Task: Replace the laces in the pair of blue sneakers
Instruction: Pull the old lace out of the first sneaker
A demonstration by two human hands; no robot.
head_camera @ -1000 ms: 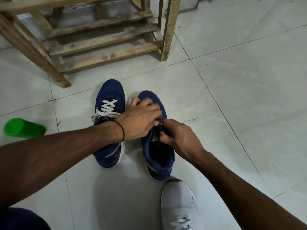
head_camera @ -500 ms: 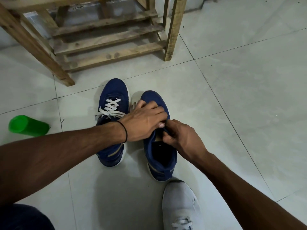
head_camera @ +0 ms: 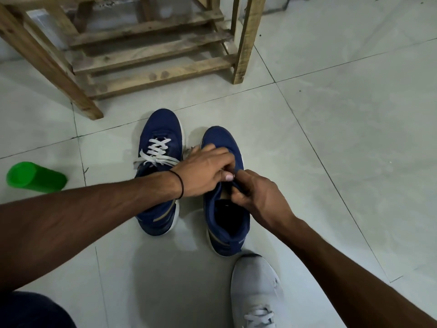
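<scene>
Hands (head_camera: 205,171) (head_camera: 257,197) still over right-hand sneaker (head_camera: 227,223)

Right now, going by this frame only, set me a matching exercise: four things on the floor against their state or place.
Things
1. left blue sneaker
2. right blue sneaker
3. green cylinder
4. grey sneaker

States or places
A. lies on its side, far left
B. nearest the camera, at the bottom edge
C. white lace threaded through it
D. held by left hand and right hand

Pairs: 1-C, 2-D, 3-A, 4-B
</scene>
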